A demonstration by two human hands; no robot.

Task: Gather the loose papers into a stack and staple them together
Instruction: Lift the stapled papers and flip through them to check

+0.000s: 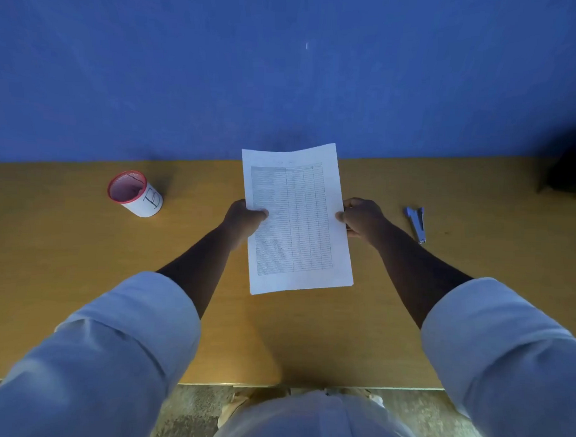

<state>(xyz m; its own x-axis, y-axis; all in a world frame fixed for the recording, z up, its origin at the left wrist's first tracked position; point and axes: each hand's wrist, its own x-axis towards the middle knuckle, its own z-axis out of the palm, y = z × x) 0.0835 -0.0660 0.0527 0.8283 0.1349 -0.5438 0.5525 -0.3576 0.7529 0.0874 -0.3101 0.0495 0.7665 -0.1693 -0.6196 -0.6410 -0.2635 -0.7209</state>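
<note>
Wooden desk (63, 258) spans mid-frame; above it, centre frame, both hands, left hand (245, 221) and right hand (362, 220), pinch the papers (296, 218) by their edges. Right lies a blue stapler (417, 222), left a red-rimmed cup (136, 193); a blue wall (286, 69) fills the top.

The papers (296, 218) are white, the top sheet printed with a grey ruled table of rows and columns. The surface (63, 258) is yellowish-brown wood grain, backed by a deep blue wall (286, 69). The stapler (416, 224) is light blue. The cup (136, 193) is white with a red rim and a black handwritten mark. The sleeves (109, 359) are pale blue-white.
</note>
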